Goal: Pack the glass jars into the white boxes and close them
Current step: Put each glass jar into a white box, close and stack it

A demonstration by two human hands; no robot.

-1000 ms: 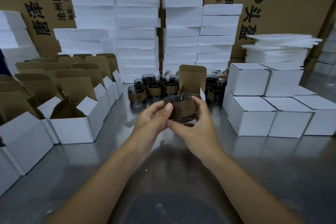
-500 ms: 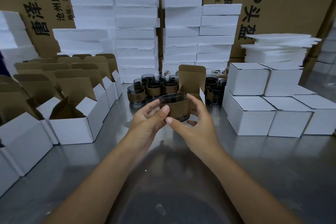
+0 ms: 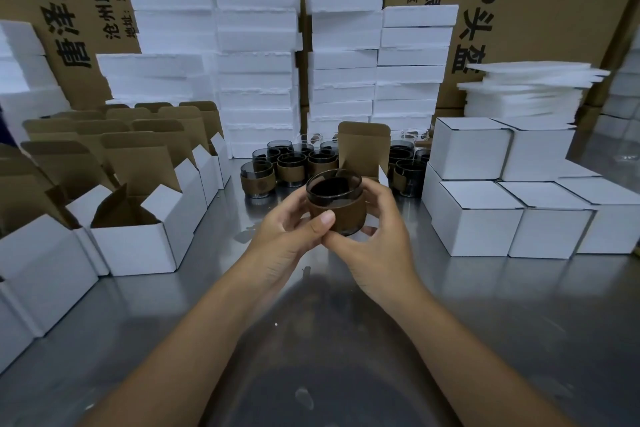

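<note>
Both hands hold one dark glass jar (image 3: 335, 199) with a brown sleeve, upright, above the metal table. My left hand (image 3: 291, 236) grips its left side, thumb on the sleeve. My right hand (image 3: 377, 239) cups its right side and bottom. Right behind the jar stands an open white box (image 3: 360, 152) with its brown lid flap raised; most of the box is hidden by the jar and my hands. Several more sleeved jars (image 3: 287, 166) stand in a cluster at the back.
Open white boxes (image 3: 138, 239) with raised flaps line the left side. Closed white boxes (image 3: 478, 225) are stacked on the right. White foam blocks (image 3: 256, 45) and thin foam sheets (image 3: 526, 90) pile up behind, before large cardboard cartons. The steel table (image 3: 485, 322) stretches in front.
The jar has turned from lying tilted on its side to upright with its mouth up, and both hands have lifted it slightly toward the open box.
</note>
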